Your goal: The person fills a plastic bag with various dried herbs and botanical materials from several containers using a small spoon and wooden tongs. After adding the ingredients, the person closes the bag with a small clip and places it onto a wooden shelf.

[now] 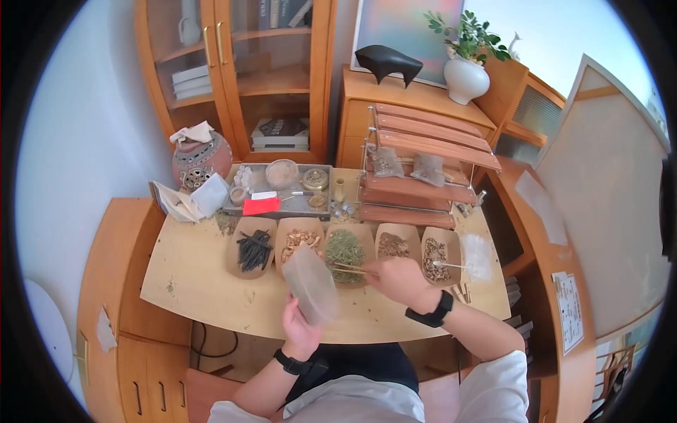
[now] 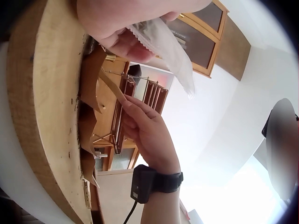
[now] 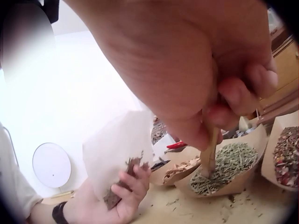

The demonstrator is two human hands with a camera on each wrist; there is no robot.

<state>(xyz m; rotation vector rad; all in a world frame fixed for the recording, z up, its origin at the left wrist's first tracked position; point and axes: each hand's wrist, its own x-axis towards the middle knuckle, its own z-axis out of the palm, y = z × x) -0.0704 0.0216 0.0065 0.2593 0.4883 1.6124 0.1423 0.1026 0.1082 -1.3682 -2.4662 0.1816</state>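
My left hand point(image 1: 302, 328) holds up a translucent pouch point(image 1: 310, 285). Through the pouch point(image 3: 114, 151) in the right wrist view, brown dried material shows at the bottom, by the fingers. Over the paper trays, my right hand point(image 1: 402, 278) pinches wooden tongs point(image 1: 350, 269). The tips of the tongs point(image 3: 209, 158) are down in dried green herbs point(image 3: 233, 161), which fill the middle paper tray point(image 1: 361, 231). In the left wrist view, the pouch point(image 2: 170, 53) hangs from the left fingers, and the right hand point(image 2: 149, 135) is beyond it.
Paper trays flank the herbs, holding dark strips point(image 1: 254, 250), tan pieces point(image 1: 300, 243), brown bits point(image 1: 393, 244) and mixed bits with a white spoon point(image 1: 438, 264). Behind stand a grey tray point(image 1: 296, 208) of small items and a wooden rack point(image 1: 416, 194) with filled pouches. Clear bags point(image 1: 479, 257) lie right.
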